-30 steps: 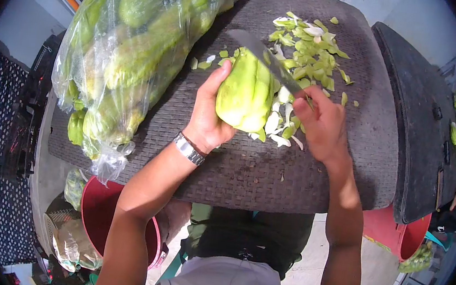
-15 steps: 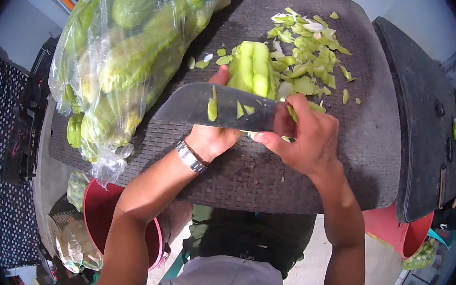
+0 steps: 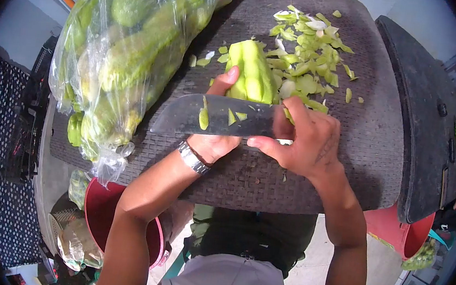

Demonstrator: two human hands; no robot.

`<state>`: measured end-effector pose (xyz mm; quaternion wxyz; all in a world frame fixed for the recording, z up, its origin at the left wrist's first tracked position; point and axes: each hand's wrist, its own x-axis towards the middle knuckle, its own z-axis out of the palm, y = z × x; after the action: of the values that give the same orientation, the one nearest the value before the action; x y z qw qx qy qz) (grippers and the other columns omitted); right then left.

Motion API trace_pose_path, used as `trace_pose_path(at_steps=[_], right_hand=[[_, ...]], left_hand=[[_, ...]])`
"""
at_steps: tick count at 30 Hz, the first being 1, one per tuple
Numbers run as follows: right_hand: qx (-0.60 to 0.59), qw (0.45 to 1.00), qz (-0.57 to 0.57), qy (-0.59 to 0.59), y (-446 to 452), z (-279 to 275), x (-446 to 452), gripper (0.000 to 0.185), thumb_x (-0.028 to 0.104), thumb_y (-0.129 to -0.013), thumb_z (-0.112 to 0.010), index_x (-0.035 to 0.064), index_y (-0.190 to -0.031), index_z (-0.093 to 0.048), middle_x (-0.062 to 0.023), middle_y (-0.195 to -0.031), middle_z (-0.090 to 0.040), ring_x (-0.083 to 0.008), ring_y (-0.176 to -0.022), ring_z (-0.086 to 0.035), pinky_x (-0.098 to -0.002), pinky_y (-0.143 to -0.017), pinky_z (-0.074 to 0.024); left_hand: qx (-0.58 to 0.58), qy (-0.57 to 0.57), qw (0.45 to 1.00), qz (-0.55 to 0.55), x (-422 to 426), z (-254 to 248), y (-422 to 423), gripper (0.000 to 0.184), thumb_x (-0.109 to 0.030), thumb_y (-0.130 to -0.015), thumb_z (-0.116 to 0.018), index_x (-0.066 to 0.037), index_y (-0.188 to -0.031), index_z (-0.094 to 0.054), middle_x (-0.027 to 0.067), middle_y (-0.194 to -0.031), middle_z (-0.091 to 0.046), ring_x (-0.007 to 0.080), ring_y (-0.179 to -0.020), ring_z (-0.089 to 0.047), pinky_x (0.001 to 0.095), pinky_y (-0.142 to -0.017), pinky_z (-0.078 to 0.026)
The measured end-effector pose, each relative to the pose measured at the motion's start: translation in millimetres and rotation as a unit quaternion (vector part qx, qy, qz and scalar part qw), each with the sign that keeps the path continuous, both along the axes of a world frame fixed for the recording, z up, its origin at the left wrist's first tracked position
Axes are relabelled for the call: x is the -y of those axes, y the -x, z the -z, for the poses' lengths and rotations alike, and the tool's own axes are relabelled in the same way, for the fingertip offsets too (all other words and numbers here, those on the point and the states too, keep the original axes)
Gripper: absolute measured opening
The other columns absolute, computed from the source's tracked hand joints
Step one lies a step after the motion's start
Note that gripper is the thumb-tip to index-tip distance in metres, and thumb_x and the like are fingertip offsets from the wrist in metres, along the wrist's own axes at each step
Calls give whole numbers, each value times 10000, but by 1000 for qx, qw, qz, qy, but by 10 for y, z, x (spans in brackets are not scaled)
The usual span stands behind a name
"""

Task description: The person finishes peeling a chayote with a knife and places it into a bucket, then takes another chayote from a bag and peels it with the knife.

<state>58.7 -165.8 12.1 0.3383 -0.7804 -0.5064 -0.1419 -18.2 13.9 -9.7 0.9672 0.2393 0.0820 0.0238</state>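
A pale green chayote (image 3: 250, 70), its skin pared off in long facets, is gripped by my left hand (image 3: 223, 84) with the thumb along its left side. The wide blade of a knife (image 3: 219, 114) lies across in front, hiding most of the left palm and fingers. Bits of green peel stick to that blade. My right hand (image 3: 311, 137) is closed around the knife's right end, thumb at its lower edge; the handle is hidden in the grip. Beyond the chayote, a heap of peelings (image 3: 307, 57) is scattered over the dark woven tabletop (image 3: 257, 184).
A clear plastic bag of chayotes (image 3: 143, 52) covers the table's left side. A dark chair back or panel (image 3: 416, 122) stands along the right edge. Below the table are a red bucket (image 3: 159, 246) at left and another red bucket (image 3: 405, 236) at right.
The knife has dropped slightly toward my body. My left thumb now shows higher on the chayote's side, and the chayote has turned and tilted a little.
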Motion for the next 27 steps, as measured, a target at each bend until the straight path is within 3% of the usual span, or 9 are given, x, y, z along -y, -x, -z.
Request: trace_pose_path(at_steps=[9,13,14,15,19,22,24,27], right_hand=[[-19,1000,-3,13,-119,-44,52,620,644,-753,-834,95,-910,-592,23,-577,-588,-211,-524,-639,-351,-528,-508],[-86,989,113,32,-374,12,157,582,659,-841,-754,98,-837,-598,-30,-614,-622,-291,-571,-680,-422,-564,-516],[-124,978,164,33,-554,35,207,562,639,-863,-745,93,-852,-613,-42,-622,-630,-295,-580,-684,-425,-571,-515],[-160,963,216,33,-645,22,234,542,620,-885,-736,89,-868,-629,-54,-630,-639,-299,-589,-689,-428,-577,-514],[-223,953,203,2,-640,-132,257,501,576,-918,-725,81,-896,-653,-71,-616,-630,-293,-612,-702,-417,-582,-515],[-193,975,107,-15,-248,-139,126,536,605,-867,-762,88,-893,-624,-40,-594,-616,-271,-592,-699,-402,-567,-524],[-148,988,11,-28,-69,-104,44,583,636,-819,-792,90,-886,-598,-17,-581,-606,-256,-565,-690,-391,-547,-527],[-70,998,-9,-5,13,-49,-30,641,675,-753,-821,101,-871,-562,11,-585,-607,-238,-529,-676,-388,-518,-528]], left_hand=[[8,-75,993,-86,35,-58,6,598,-548,-1004,-563,-81,-1376,-595,105,-1259,-712,256,-1140,-688,421,-1029,-530],[29,-36,995,-88,-29,-4,60,580,-551,-1022,-537,-106,-1391,-587,87,-1304,-690,266,-1152,-686,465,-1015,-540],[16,-102,989,-102,-4,-51,51,651,-617,-1010,-517,-108,-1414,-570,116,-1321,-674,317,-1160,-685,535,-972,-559],[22,-93,991,-90,7,-53,59,677,-636,-1004,-513,-104,-1420,-564,128,-1319,-673,337,-1160,-683,553,-957,-563],[27,-71,995,-63,-3,-10,41,750,-689,-991,-493,-94,-1446,-540,173,-1309,-668,417,-1155,-675,629,-917,-561],[-3,-31,996,-79,-21,35,2,703,-660,-1014,-484,-103,-1438,-555,147,-1325,-671,338,-1159,-682,562,-992,-545],[23,-41,996,-77,-17,66,-18,625,-579,-1030,-533,-91,-1419,-566,111,-1307,-683,261,-1161,-678,470,-1009,-537],[36,-44,997,-50,-14,5,-18,588,-543,-1039,-544,-97,-1422,-573,83,-1304,-688,218,-1174,-671,414,-1037,-524]])
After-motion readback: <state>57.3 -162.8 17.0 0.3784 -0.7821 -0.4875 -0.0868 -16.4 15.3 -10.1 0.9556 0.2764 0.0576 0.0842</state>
